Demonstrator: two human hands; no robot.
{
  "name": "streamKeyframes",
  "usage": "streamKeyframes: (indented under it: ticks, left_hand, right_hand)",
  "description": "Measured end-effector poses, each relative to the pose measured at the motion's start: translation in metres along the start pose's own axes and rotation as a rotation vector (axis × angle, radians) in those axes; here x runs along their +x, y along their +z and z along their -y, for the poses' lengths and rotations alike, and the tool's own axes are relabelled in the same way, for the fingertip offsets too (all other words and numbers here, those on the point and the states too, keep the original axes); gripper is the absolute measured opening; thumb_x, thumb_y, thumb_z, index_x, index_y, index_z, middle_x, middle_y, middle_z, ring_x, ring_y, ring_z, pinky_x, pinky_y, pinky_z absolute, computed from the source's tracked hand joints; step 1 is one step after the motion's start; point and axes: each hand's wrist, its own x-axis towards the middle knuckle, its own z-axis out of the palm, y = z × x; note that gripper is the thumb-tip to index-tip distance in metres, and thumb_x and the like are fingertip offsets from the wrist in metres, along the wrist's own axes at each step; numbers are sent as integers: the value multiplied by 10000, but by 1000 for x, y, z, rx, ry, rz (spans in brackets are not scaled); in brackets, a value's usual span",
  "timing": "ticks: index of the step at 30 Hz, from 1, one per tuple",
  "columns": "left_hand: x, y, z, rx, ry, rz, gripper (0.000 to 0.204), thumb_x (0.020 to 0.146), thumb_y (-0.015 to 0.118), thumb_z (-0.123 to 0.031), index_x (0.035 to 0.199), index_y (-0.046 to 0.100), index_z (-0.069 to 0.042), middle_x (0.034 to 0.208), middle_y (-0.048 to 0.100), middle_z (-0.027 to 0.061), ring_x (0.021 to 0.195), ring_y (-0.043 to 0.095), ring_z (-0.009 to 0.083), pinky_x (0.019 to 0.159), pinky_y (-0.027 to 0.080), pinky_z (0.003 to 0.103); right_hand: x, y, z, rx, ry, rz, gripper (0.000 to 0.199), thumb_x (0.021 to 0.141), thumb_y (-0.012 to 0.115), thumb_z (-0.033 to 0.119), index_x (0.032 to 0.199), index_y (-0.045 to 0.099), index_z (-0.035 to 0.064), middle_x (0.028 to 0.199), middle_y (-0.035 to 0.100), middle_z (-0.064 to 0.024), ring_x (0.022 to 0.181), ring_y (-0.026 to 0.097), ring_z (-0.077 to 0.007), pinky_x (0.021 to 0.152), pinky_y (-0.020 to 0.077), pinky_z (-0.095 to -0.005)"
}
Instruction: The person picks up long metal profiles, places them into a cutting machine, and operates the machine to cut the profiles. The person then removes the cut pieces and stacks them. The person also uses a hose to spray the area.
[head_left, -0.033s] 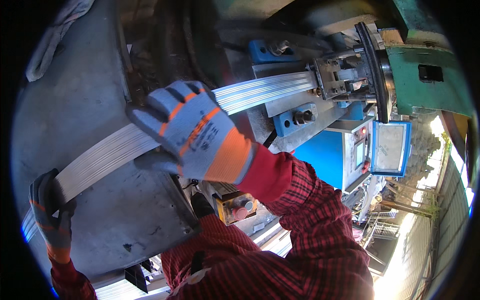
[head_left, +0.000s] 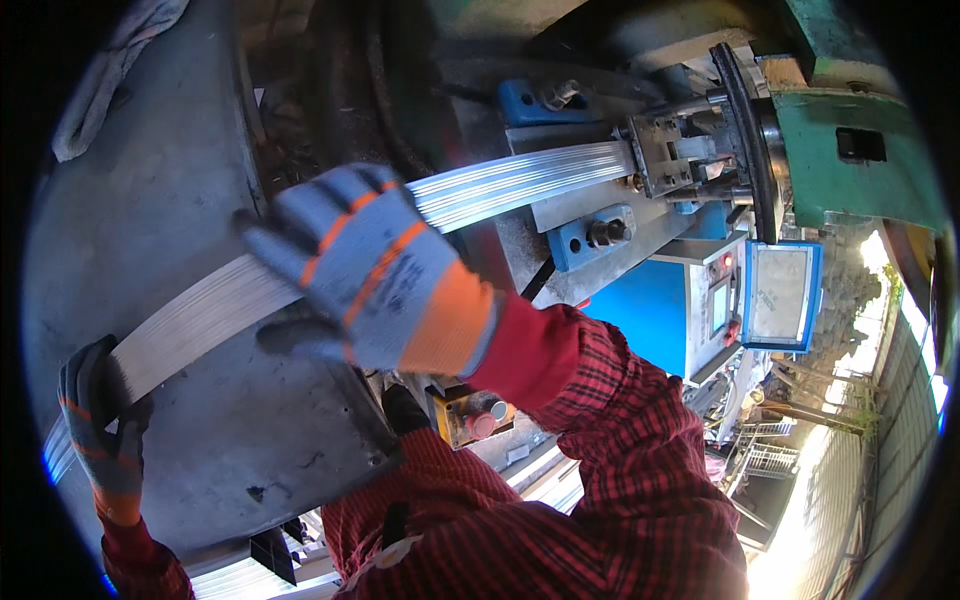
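A long, ribbed silvery metal strip [head_left: 200, 312] runs from the far left, over a grey metal table, to the steel die [head_left: 660, 157] of a machine. My left hand [head_left: 100, 405], in a grey glove with orange bands, is wrapped around the strip's left part. Across the middle of the strip lies my right hand [head_left: 375, 265], gloved alike, palm down. Its fingers are stretched out and spread toward the far edge, with the thumb apart on the near side. The palm hides part of the strip. Whether the strip is one piece or several side by side I cannot tell.
Blue clamp blocks [head_left: 590, 240] with bolts flank the strip before the die. A green machine body [head_left: 860, 160] stands at right, with a blue control cabinet [head_left: 650, 305] nearer. A yellow button box [head_left: 470, 415] sits by the table's [head_left: 290, 440] near corner. Cloth [head_left: 110, 80] lies far left.
My right hand has shifted slightly left along the strip. My left hand, the strip and the machine look unchanged.
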Motion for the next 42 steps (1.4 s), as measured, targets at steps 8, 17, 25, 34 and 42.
streamKeyframes:
  ticks: [8,17,25,34,42]
  left_hand:
    - [17,12,-11,-28,51,-79,622,701,703,-55,1292,510,-81,1234,583,136,1121,541,341,969,437,431]
    - [10,-3,-22,-66,-3,-90,600,714,703,-65,1284,518,-72,1236,586,122,1135,536,314,981,415,420]
    - [40,-14,-55,-4,3,-45,584,708,728,-167,1249,541,-49,1166,590,165,1093,543,355,993,381,452]
    - [53,-7,-55,-11,-81,-10,590,684,739,-141,1241,559,-75,1112,572,142,1042,528,334,950,374,432]
    - [50,-10,-87,342,28,-106,660,744,739,-217,1348,494,-121,1287,537,161,1200,489,363,1048,343,468]
  right_hand:
    - [22,44,32,-105,17,84,502,885,571,415,1283,514,115,1216,521,-161,1145,502,-338,952,421,-519]
    - [19,31,21,-136,-74,-23,452,859,599,386,1179,573,67,1120,555,-143,1039,527,-293,868,469,-448]
    - [21,23,34,61,30,-79,573,846,575,520,1217,576,84,1169,568,-152,1057,539,-306,960,410,-443]
    - [-176,4,100,485,249,-300,412,841,619,269,1215,569,106,1269,528,-138,1160,492,-314,944,422,-439]
    - [-353,86,122,551,1008,-716,314,831,575,16,1140,616,55,1009,620,-160,955,574,-359,829,469,-405]
